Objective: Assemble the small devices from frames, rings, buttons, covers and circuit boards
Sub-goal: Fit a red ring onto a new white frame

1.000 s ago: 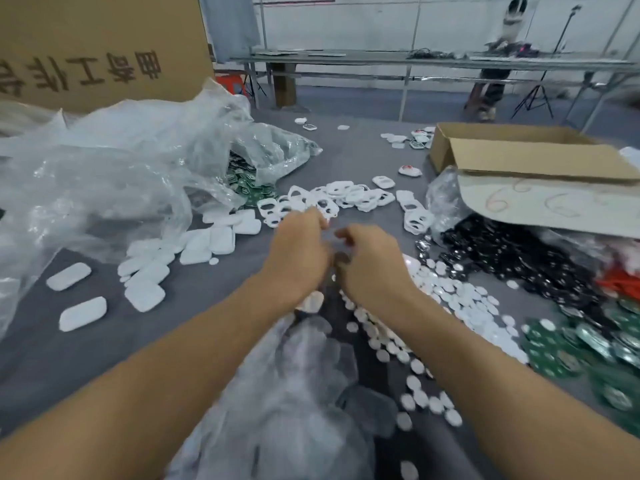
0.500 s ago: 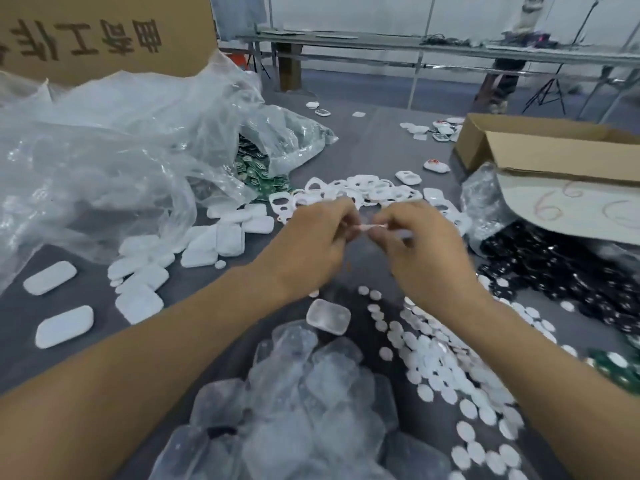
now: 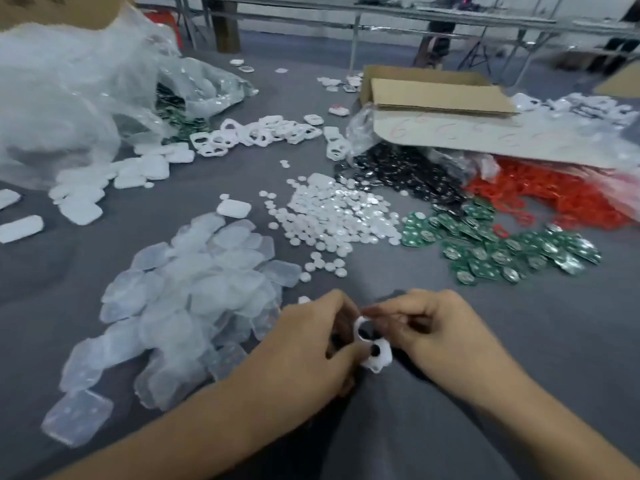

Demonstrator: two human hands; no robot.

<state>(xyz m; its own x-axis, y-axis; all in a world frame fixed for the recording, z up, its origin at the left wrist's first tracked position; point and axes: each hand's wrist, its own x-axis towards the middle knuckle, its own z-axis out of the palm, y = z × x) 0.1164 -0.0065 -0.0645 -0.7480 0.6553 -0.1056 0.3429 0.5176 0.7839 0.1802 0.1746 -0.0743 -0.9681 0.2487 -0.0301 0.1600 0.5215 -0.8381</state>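
Holding the white frame (image 3: 378, 360) between both hands low over the grey table (image 3: 540, 334), left hand (image 3: 308, 344) curled round its side and right hand (image 3: 441, 329) pinching its upper end, I'd press parts in squarely, with even, gentle force.

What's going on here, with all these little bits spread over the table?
A person is putting small devices together by hand. The left hand and the right hand both pinch one white frame just above the grey table; the fingers hide what is being fitted to it. The parts lie in heaps: clear covers on the left, white buttons in the middle, and green circuit boards and red rings on the right.
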